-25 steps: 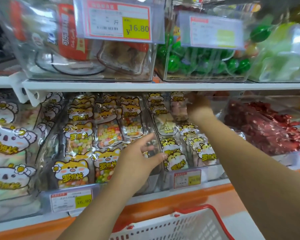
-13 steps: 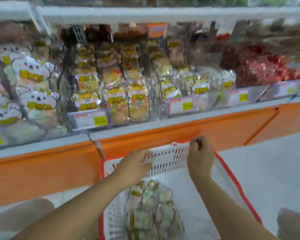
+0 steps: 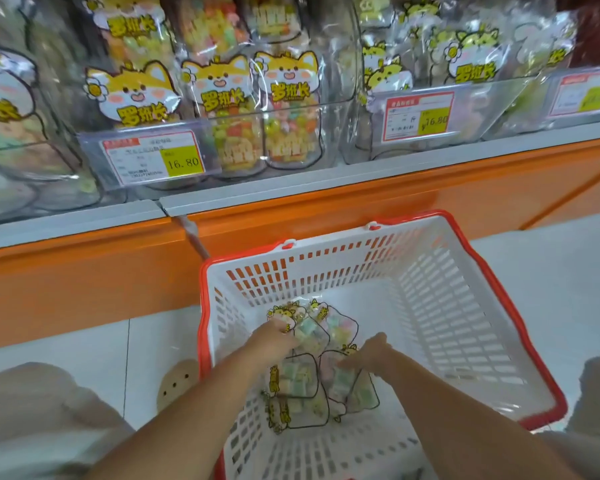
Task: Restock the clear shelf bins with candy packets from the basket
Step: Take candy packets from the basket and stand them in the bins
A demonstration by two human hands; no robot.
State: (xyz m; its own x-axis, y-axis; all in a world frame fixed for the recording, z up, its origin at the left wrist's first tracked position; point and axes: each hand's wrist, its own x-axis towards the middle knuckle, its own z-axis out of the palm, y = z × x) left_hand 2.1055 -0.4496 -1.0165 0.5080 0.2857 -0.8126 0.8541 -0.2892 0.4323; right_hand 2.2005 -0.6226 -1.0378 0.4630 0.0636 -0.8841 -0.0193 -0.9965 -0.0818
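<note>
Your left hand (image 3: 274,336) is curling round the printed top of one of the candy packets (image 3: 298,379) heaped on the basket (image 3: 447,299) floor, toward its near-left side. Your right hand (image 3: 371,355) is lying on a packet just beside it; can't tell if it's pinching yet. That film's floppy, so I'd be grabbing the stiff headers, one per hand, and lifting clear of the basket rim. Clear bins (image 3: 291,112) above the basket are looking pretty full, so you're likely slotting these upright at the front.
</note>
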